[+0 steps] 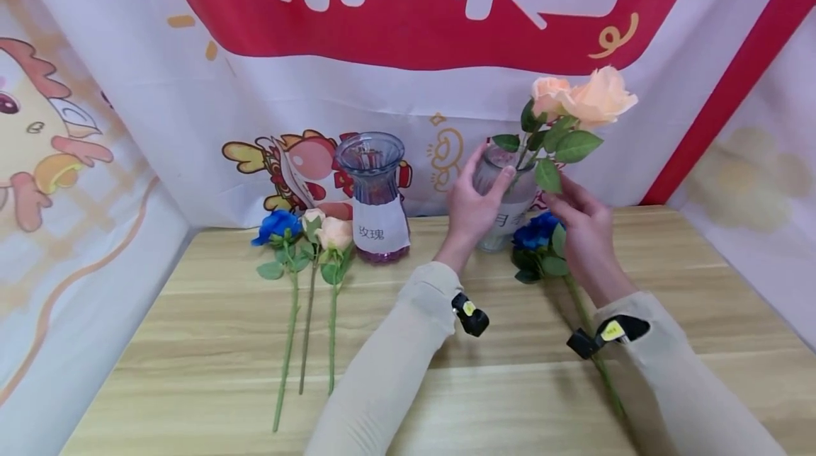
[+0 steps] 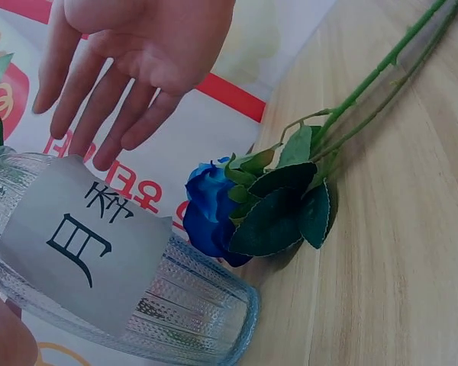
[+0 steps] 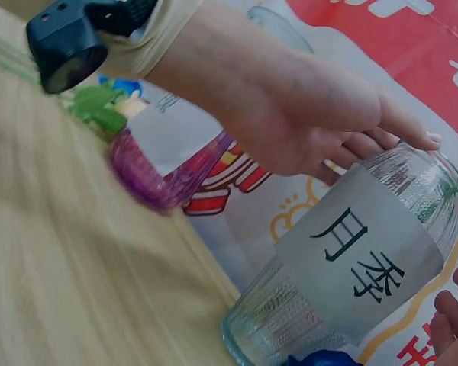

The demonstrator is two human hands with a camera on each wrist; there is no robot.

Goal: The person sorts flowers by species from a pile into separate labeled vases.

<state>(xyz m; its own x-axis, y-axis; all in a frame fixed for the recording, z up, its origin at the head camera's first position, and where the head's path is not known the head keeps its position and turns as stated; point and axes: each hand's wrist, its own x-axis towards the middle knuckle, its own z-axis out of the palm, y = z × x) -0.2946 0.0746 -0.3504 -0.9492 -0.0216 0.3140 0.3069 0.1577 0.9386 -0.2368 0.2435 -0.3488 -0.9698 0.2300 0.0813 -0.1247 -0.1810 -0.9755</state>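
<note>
Two peach roses, tilted, in the mouth of the clear ribbed glass vase! Grips it near the rim with the left hand, likely against tipping; holds the right hand just beside, fingers loosely spread, empty

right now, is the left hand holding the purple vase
No, the left hand holds the clear vase, while the purple vase stands apart, untouched.

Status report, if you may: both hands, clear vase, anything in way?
Left hand grips clear vase; right hand empty beside it. Two peach roses in vase. Blue rose near base, perhaps in way.
</note>
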